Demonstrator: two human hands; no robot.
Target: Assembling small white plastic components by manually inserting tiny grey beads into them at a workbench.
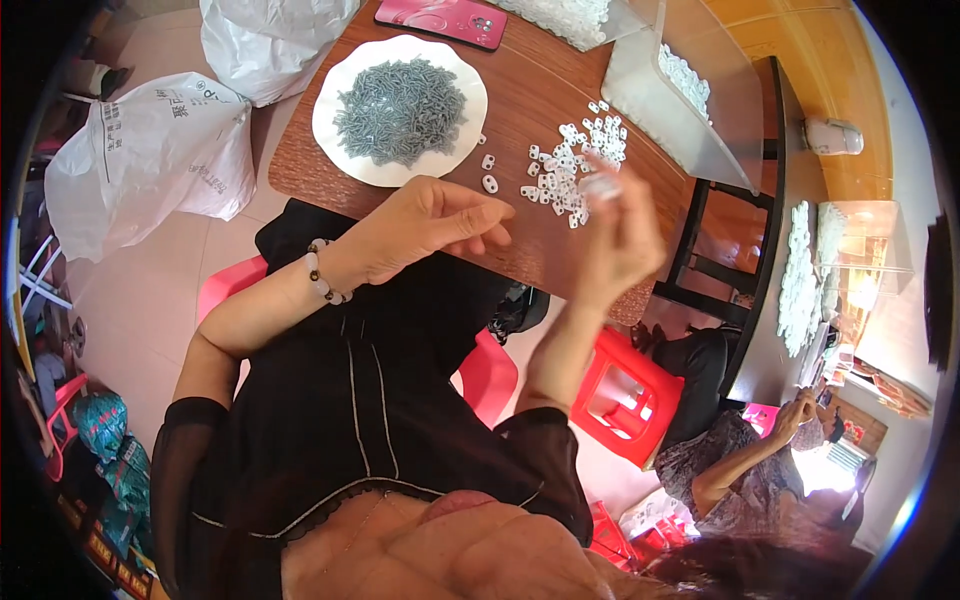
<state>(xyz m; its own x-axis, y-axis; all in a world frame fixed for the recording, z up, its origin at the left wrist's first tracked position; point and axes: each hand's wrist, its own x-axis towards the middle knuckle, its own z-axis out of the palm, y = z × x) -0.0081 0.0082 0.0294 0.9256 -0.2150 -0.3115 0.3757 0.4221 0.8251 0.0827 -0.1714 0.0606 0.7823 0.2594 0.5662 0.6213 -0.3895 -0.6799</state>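
My left hand hovers over the table's near edge, fingers curled in and thumb pressed toward them; anything between them is hidden. Farther right, my right hand is raised and blurred by motion. A small white plastic piece shows at its fingertips. Behind that hand spreads a loose pile of white plastic pieces with two holes. A few of them lie apart, such as an oval piece near my left hand. On a white scalloped plate sits a heap of small grey screw-like parts.
A clear plastic bin of white pieces stands at the table's right edge. A pink phone lies at the back. White sacks stand left on the floor. A red stool and another person are at the right, by a dark table.
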